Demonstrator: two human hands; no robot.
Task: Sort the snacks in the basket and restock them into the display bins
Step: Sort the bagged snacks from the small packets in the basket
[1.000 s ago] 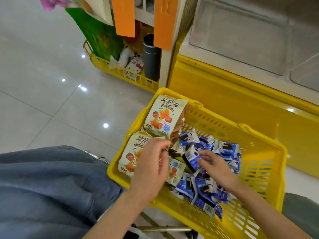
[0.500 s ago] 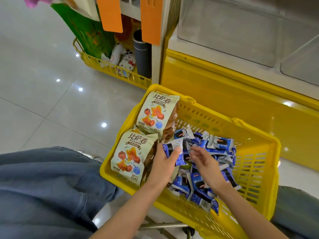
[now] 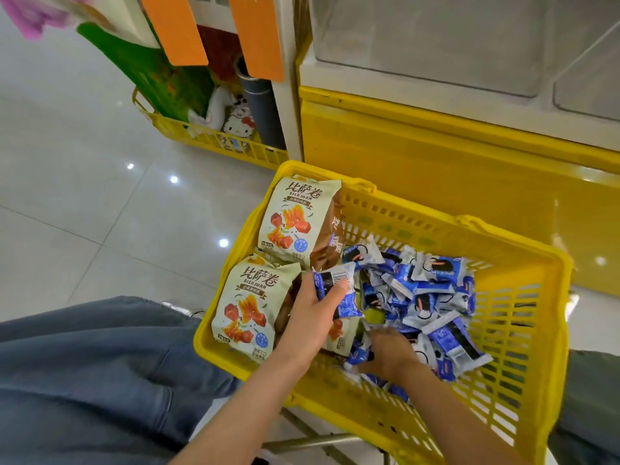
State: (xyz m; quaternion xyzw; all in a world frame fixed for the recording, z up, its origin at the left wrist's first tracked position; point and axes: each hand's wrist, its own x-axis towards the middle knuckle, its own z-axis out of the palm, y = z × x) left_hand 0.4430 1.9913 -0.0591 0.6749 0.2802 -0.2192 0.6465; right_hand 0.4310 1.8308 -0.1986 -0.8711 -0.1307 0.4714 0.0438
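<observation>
Two bags (image 3: pixel 295 223) upright against the left wall of the basket (image 3: pixel 516 250), our left hand (image 3: pixel 313 318) curled round blue packets (image 3: pixel 339 293) beside them, our right hand (image 3: pixel 391 355) down in the pile (image 3: pixel 432 297) of packets, we cannot tell its grip.

Left hand (image 3: pixel 312 322) grips blue packets (image 3: pixel 345 302) in yellow basket (image 3: pixel 523 333); right hand (image 3: pixel 389 354) nearby.

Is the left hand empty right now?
No, the left hand grips a few blue packets over the yellow basket.
</observation>
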